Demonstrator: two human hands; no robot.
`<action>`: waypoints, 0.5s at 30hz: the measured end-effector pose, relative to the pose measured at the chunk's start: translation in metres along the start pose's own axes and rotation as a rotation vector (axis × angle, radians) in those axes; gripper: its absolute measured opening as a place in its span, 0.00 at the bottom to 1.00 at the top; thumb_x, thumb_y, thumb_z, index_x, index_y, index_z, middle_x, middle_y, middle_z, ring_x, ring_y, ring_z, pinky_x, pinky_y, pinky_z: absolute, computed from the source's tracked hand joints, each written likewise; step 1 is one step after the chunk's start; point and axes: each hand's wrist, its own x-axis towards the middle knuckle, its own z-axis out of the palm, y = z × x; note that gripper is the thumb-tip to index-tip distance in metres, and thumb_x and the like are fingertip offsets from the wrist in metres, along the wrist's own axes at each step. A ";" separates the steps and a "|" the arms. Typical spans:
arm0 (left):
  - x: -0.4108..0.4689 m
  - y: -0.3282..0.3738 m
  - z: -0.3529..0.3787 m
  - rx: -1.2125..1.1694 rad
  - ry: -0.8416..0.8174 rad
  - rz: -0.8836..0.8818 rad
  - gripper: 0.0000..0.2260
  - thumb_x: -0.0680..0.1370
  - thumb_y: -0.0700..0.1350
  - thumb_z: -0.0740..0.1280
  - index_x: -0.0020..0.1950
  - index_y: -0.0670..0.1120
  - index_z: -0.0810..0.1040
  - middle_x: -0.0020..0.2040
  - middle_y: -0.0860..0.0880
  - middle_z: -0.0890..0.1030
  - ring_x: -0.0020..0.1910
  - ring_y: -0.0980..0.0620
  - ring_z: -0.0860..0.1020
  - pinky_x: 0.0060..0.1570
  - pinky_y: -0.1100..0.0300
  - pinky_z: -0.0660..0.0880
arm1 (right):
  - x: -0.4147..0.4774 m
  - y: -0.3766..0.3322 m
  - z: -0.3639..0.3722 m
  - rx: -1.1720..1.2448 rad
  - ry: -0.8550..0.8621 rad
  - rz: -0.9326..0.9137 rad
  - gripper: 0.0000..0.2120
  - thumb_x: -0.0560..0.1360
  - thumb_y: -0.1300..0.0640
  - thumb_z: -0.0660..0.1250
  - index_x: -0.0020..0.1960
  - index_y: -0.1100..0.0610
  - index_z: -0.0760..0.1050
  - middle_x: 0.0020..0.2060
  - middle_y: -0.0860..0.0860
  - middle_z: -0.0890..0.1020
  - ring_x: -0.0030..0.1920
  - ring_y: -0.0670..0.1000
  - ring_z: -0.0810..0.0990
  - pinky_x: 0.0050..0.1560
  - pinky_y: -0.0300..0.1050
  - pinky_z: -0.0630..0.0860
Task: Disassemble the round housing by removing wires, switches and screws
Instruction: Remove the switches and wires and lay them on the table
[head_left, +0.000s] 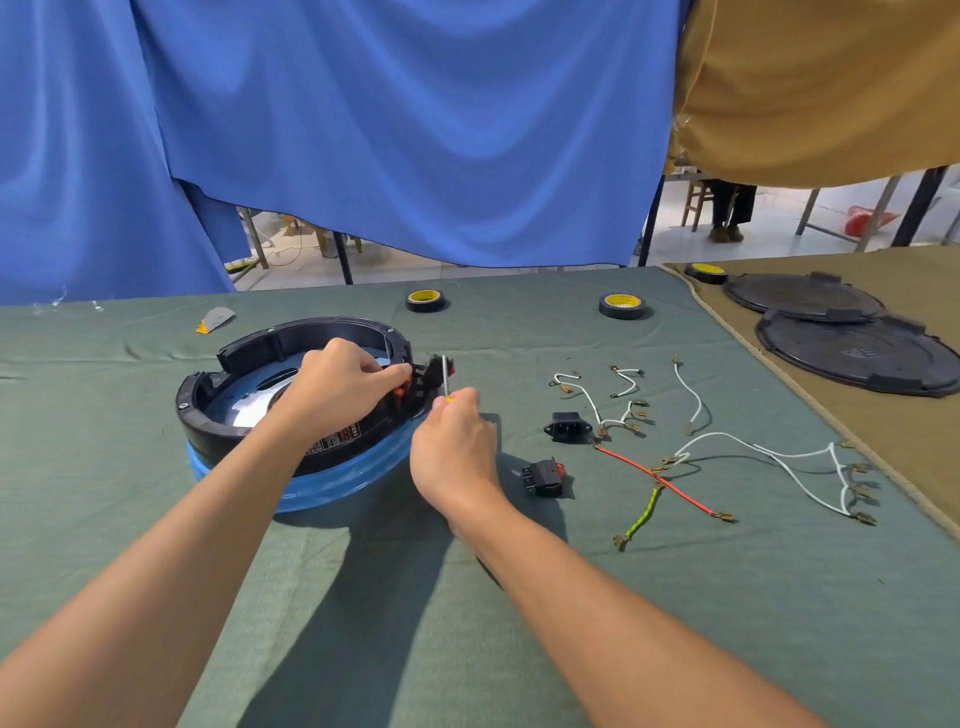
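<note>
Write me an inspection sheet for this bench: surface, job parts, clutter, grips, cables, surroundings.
surface: green cloth table; tan cloth adjoining on the right.
job's things: round black plastic housing on a blue ring base; red switch at its rim; black socket and black rocker switch lying loose.
clutter: three black tape rolls; two black round lids; grey scrap.
grips: left hand pinches the red switch; right hand holds a thin yellow-handled screwdriver at the rim.
cables: white wires, red wire, green-yellow wire, loose right of the housing.
surroundings: blue curtain, tan curtain; a person's legs beyond.
</note>
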 end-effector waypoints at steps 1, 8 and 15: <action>0.000 0.000 0.000 0.000 -0.002 0.001 0.27 0.77 0.59 0.66 0.41 0.33 0.80 0.28 0.45 0.68 0.29 0.50 0.65 0.31 0.56 0.62 | 0.003 0.000 -0.003 -0.009 0.008 0.015 0.09 0.83 0.56 0.48 0.55 0.59 0.64 0.55 0.61 0.75 0.33 0.49 0.65 0.36 0.46 0.62; -0.001 0.000 0.001 -0.010 -0.011 0.011 0.24 0.78 0.58 0.66 0.31 0.40 0.71 0.27 0.47 0.65 0.28 0.50 0.63 0.29 0.57 0.60 | 0.021 0.013 -0.032 0.006 0.041 0.024 0.13 0.82 0.54 0.50 0.57 0.61 0.68 0.53 0.61 0.77 0.51 0.62 0.77 0.49 0.56 0.75; -0.002 0.001 0.004 0.026 0.044 0.021 0.26 0.78 0.58 0.65 0.27 0.42 0.66 0.24 0.48 0.65 0.27 0.49 0.64 0.27 0.59 0.61 | 0.065 0.017 -0.076 0.086 -0.089 0.020 0.06 0.82 0.56 0.55 0.57 0.57 0.67 0.39 0.54 0.79 0.32 0.49 0.72 0.34 0.45 0.77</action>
